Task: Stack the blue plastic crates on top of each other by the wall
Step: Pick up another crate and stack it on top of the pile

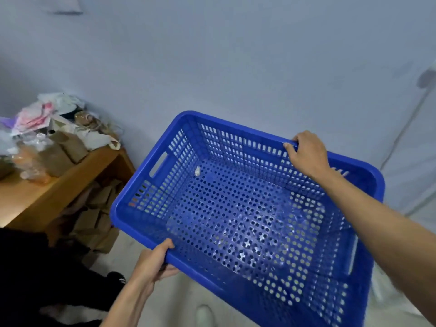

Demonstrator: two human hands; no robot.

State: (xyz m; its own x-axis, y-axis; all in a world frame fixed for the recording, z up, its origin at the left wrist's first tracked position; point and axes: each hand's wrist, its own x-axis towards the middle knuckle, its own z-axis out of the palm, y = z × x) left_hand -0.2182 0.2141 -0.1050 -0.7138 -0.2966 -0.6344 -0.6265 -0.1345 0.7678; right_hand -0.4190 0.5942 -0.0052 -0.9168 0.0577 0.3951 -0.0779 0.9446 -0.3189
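A blue perforated plastic crate [179,161] fills the middle of the view, held off the floor and tilted, close to the pale wall. My left hand [153,260] grips its near rim, thumb over the edge. My right hand [306,154] grips the far rim, fingers curled over it. The crate holds only a small white scrap [197,171] on its holed bottom. No other crate shows.
A wooden table [59,185] stands at the left with a pile of bags, paper and bottles [47,131]. Brown cardboard pieces [96,215] lie under it. A dark garment [35,267] is at the lower left. A grey pipe [401,135] runs down the right wall.
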